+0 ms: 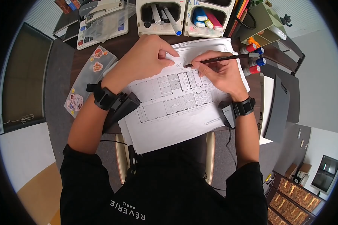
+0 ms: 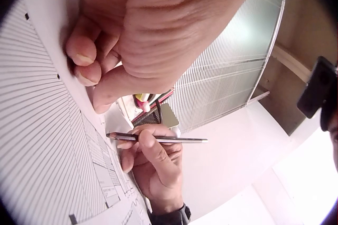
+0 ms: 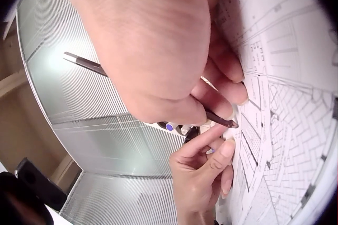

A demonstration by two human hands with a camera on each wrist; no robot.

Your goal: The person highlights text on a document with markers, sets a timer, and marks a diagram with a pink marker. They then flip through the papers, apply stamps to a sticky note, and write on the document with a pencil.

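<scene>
In the head view a stack of papers (image 1: pixel 172 135) lies on the desk, the top sheet printed with a floor plan (image 1: pixel 178 97). My right hand (image 1: pixel 225 75) pinches a dark pencil (image 1: pixel 225 58) between thumb and fingers. The pencil's sharpened tip is right at the sheet's upper part, above the plan, as the right wrist view also shows. My left hand (image 1: pixel 141 58) rests on the upper left of the sheet, its fingers (image 2: pixel 84 51) loosely bent, their tips at the paper. The left index finger and thumb point toward the pencil tip; nothing shows between them.
Holders with pens (image 1: pixel 161 17) and highlighters (image 1: pixel 206 18) stand at the back. Red- and blue-capped markers (image 1: pixel 253 69) lie right of the papers. A stickered translucent case (image 1: pixel 88 80) sits left, below a white tray (image 1: pixel 101 32). A dark folder (image 1: pixel 278 108) is at the right.
</scene>
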